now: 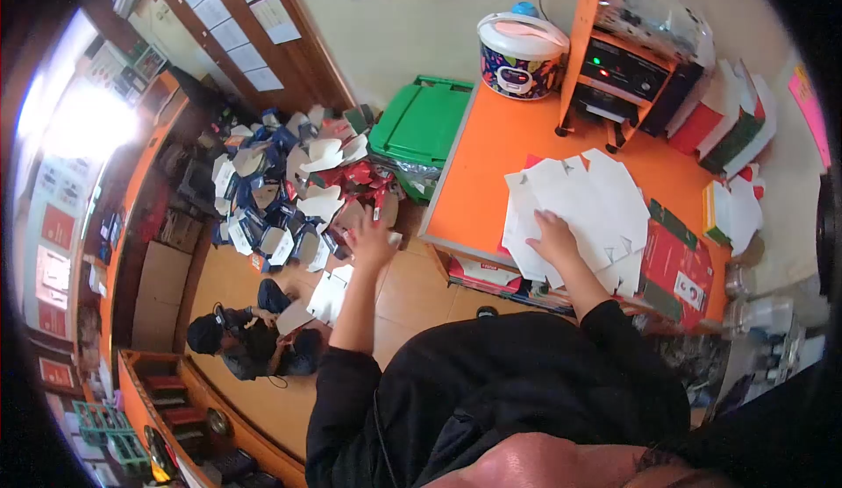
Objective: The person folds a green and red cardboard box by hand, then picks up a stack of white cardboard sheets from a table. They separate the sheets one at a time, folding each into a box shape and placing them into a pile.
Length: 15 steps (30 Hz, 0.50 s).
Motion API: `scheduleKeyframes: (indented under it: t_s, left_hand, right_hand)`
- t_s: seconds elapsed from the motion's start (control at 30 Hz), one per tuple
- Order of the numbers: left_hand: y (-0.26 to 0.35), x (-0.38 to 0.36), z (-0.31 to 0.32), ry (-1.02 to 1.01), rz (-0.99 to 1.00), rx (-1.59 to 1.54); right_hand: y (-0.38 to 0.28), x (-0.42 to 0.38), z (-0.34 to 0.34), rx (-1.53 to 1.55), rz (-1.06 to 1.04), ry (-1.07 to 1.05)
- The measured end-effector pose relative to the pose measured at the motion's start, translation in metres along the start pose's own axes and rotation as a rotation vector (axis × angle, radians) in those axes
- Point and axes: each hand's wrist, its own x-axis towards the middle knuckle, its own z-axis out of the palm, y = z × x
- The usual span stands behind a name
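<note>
A stack of flat white die-cut card sheets (574,207) lies on the orange tabletop (491,150), some edges notched and slightly fanned out. My right hand (554,239) rests on the near left part of the stack with its fingers apart, not closed around a sheet. Out to the left of the table, my left hand (373,241) is raised in the air, fingers spread and holding nothing. Behind it in view is a large heap of folded card boxes (289,190) on the floor, in blue, red and white. Red printed flat cards (675,264) lie right of the white stack.
An orange machine (618,76) with lit indicators and a patterned rice cooker (519,58) stand at the table's back. A green lidded bin (423,120) is beside the table. Another person (254,334) sits on the floor at left, handling a card piece.
</note>
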Motion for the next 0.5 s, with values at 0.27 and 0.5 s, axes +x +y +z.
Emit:
scheduleKeyframes:
  t_s: [0.27, 0.5]
  left_hand:
    - [0.029, -0.071, 0.007, -0.203, -0.062, -0.262]
    - [0.100, -0.057, -0.129, 0.521, 0.419, -0.416]
  right_hand:
    - [0.018, 0.030, -0.058, 0.327, 0.004, 0.115]
    - [-0.035, 0.007, -0.161, 0.534, -0.525, -0.195]
